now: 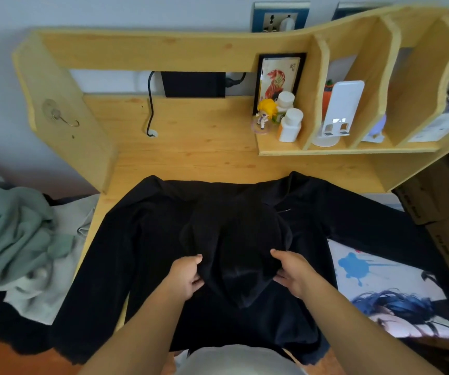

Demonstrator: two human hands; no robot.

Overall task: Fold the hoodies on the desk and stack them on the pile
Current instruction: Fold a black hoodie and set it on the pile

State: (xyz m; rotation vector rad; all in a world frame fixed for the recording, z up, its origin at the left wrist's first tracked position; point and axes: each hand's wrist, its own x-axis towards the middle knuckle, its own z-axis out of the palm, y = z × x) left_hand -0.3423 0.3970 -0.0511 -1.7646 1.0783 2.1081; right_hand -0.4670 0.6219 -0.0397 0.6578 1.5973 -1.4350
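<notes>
Black hoodie (245, 239) spread flat on desk (190, 147)

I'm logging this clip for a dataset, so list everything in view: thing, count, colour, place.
hoodie: one, black, spread across the desk, hood folded onto its body
desk: one, light wood, with a shelf unit at right
clothes heap: one, green and pale, left of the desk
bottles: two, white, on the shelf
figurine: one, yellow-haired, beside the bottles
framed picture: one, black frame, behind the bottles
stand: one, white, in a shelf slot
cable: one, black, at the desk's back
hook: one, metal, on the left side panel
mat: one, printed, blue and white, right of the hoodie
left hand: grips the hood's left edge
right hand: grips the hood's right edge
</notes>
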